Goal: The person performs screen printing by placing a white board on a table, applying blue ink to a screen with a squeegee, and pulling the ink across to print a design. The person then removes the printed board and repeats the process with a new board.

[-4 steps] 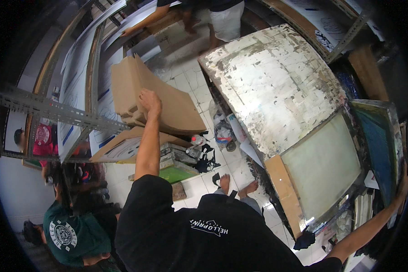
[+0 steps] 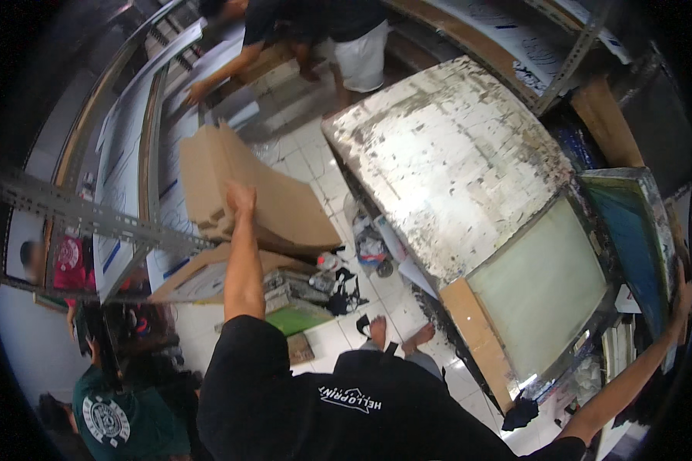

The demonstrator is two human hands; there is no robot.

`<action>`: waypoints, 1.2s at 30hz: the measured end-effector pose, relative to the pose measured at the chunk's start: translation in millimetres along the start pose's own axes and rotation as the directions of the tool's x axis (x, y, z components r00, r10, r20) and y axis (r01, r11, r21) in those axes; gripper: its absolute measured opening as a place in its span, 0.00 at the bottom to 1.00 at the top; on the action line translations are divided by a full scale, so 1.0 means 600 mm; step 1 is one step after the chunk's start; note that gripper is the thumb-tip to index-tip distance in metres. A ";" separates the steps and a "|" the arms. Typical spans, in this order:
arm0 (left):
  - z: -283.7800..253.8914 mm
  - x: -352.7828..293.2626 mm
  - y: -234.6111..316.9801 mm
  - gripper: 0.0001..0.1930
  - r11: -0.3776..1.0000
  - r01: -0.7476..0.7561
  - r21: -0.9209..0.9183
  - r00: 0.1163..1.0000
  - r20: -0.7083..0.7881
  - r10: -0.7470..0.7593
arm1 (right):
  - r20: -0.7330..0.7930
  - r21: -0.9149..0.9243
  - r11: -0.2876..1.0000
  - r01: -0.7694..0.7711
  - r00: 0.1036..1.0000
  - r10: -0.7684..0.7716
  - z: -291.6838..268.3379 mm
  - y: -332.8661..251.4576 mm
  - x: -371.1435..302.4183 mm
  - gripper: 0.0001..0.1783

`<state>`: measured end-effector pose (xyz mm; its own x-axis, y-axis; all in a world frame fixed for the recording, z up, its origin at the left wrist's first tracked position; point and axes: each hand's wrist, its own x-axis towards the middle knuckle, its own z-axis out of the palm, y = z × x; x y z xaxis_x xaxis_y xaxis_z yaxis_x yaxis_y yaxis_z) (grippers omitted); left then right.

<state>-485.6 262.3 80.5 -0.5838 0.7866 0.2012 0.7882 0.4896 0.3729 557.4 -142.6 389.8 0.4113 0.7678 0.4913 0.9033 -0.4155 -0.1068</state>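
My left hand (image 2: 241, 198) is reached out at full arm's length, its fingers bent over the edge of a bent brown cardboard sheet (image 2: 284, 203). The cardboard stands upright in a folded stack, leaning by the metal shelf. Far to the right, my right hand (image 2: 686, 296) is closed at the outer edge of a screen printing frame (image 2: 630, 238) with dark blue mesh. This frame leans upright against others beside the table. The picture's dark rim hides part of the right fingers.
A worktable (image 2: 454, 161) with a worn, flaking white top carries a pale screen (image 2: 542, 284) and a brown board strip (image 2: 477, 338). Metal shelving (image 2: 100, 211) runs along the left. A plastic bag (image 2: 370, 242) lies on the tiled floor. A co-worker in white shorts (image 2: 361, 58) stands ahead; another in green (image 2: 131, 422) is at lower left.
The whole view has shifted slightly, the table now sitting a little further left. The co-worker ahead leans further into view, an arm on the shelf. Both my hands keep their places.
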 end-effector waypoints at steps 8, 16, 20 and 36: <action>-0.100 -0.012 0.017 0.13 0.934 -0.201 -0.295 0.965 -0.224 0.137 | -0.040 -0.037 0.999 0.000 0.999 -0.002 0.006 -0.058 0.001 0.28; -0.382 -0.356 0.231 0.13 0.746 -0.483 -0.459 0.867 -0.371 0.333 | -0.092 0.013 1.000 0.009 0.996 -0.008 0.017 -0.070 0.001 0.27; -0.375 -0.507 0.301 0.24 0.575 -0.673 -0.465 0.734 -0.327 0.595 | -0.094 0.030 0.999 -0.034 0.995 0.037 -0.003 -0.078 -0.010 0.27; -0.186 -1.054 0.467 0.38 -0.071 -0.882 -0.467 -0.352 0.550 0.757 | -0.069 0.061 0.998 -0.013 0.997 0.017 -0.048 -0.245 -0.020 0.29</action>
<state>82.4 -139.9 158.6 0.9096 0.3011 -0.2865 0.3681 -0.9036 0.2191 416.2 -105.1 424.7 0.4175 0.7247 0.5481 0.9036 -0.3950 -0.1660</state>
